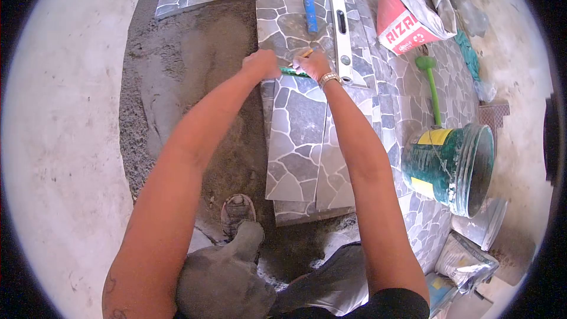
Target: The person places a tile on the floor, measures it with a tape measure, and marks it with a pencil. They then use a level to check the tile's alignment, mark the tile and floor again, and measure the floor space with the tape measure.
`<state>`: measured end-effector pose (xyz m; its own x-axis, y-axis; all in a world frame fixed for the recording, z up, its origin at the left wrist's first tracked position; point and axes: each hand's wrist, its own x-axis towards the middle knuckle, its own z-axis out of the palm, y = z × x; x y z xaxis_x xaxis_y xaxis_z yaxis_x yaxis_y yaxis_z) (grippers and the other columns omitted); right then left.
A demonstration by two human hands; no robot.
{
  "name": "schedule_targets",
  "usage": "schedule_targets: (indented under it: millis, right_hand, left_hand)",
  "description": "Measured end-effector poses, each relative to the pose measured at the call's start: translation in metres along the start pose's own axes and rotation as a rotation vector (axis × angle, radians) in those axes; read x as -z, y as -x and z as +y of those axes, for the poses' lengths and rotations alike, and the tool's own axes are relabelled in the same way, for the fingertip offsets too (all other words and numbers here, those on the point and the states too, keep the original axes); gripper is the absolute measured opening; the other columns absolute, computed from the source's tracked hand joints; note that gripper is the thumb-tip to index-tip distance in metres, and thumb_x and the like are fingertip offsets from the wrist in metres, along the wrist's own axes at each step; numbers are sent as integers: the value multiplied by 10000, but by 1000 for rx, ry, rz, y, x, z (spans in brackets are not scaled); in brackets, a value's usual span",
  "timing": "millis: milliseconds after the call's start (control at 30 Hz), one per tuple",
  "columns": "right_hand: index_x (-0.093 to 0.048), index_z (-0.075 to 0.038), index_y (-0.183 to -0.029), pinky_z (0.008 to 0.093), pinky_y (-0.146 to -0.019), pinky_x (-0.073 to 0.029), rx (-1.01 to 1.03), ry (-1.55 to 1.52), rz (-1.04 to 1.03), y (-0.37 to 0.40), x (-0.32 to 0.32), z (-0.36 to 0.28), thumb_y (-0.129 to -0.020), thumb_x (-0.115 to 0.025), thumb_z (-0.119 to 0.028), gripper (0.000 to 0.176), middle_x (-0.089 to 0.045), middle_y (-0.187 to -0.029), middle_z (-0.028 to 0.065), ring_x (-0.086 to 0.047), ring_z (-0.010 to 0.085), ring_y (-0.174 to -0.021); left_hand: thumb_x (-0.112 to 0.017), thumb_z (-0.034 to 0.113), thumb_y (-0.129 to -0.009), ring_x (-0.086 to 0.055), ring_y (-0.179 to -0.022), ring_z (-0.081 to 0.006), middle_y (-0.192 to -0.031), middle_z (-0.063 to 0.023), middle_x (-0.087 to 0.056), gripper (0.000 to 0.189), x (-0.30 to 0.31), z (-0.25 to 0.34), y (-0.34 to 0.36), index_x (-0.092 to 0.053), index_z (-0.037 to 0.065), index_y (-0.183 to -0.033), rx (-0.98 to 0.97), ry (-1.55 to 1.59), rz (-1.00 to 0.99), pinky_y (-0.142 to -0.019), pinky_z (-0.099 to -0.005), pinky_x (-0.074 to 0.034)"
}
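Bag (407, 23) lettered "RIZA" lies near right hand (315, 65) gripping pencil (305, 54).

"RIZA" on red-white bag (404, 26)

— Where does it look from?
— The person's head, facing forward and steeply down, close above the grey stone-patterned floor tiles (295, 142).
— How wide?
— Wide: a green plastic bucket (452, 165) shows at the right edge.

Left hand (261, 64) pins ruler (293, 72), right hand (314, 65) holds pencil (305, 54) (on tile (295, 142)).
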<state>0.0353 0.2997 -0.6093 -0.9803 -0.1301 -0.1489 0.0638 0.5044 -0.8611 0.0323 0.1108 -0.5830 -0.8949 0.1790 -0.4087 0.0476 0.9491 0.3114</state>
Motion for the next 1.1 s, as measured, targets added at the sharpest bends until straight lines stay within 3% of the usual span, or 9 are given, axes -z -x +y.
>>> schedule_targets:
  millis: [100,400,500,600,700,867,1000,1100]
  right_hand:
    - [-715,15,-775,318,-600,-571,-55,-146,-57,-2,-1,-1,-795,-655,-161,188,-720,-728,127,-710,202,-627]
    - [-714,11,-818,320,-629,-577,-12,-117,-86,-10,-5,17,-802,-646,-155,180,-729,-757,129,-720,211,-661]
    - [-723,4,-835,323,-620,-573,-2,-58,-63,-6,-4,11,-801,-652,-167,188,-731,-757,129,-722,210,-672]
    - [-730,-5,-877,296,-591,-557,65,-10,124,6,-4,2,-828,-638,-167,192,-739,-788,117,-721,194,-680]
    - [-727,-3,-932,265,-565,-536,45,-478,244,13,2,-15,-863,-617,-148,195,-746,-847,107,-719,173,-693]
    - [-696,42,-892,252,-558,-532,113,-530,280,19,14,-21,-845,-643,-92,152,-724,-809,125,-691,168,-650]
    - [-705,24,-863,266,-597,-540,-24,-429,217,29,-15,13,-826,-665,-108,143,-719,-763,109,-688,163,-644]
    - [-713,12,-875,275,-609,-535,104,-353,248,24,-27,41,-808,-668,-113,149,-719,-744,100,-691,164,-641]
  left_hand:
    - [-678,262,-722,-653,-1098,-395,-1161,-236,-673,427,2,0,3,-713,19,-1073,1,1,-5,-922,-482,-534]
    - [-666,237,-728,-655,-1096,-391,-1160,-229,-676,414,-1,0,-1,-715,26,-1081,8,-6,-9,-917,-487,-536]
    - [-667,237,-726,-657,-1090,-392,-1150,-221,-682,406,-1,1,0,-720,30,-1072,14,1,-2,-916,-487,-536]
    - [-675,243,-727,-660,-1077,-396,-1136,-212,-689,392,-3,-1,-1,-726,38,-1058,-14,4,8,-912,-486,-537]
    - [-683,259,-751,-661,-1057,-403,-1103,-204,-695,346,-5,-8,3,-731,55,-1026,-56,5,25,-896,-489,-538]
    - [-654,272,-839,-635,-1038,-398,-1022,-192,-664,224,-20,-24,63,-716,93,-957,-160,34,240,-872,-493,-525]
    - [-647,274,-860,-622,-983,-388,-993,-183,-635,211,-26,-64,131,-696,86,-943,-278,124,169,-843,-475,-509]
    - [-665,282,-855,-629,-916,-362,-977,-173,-654,226,-36,-108,175,-697,78,-948,-272,259,185,-809,-445,-503]
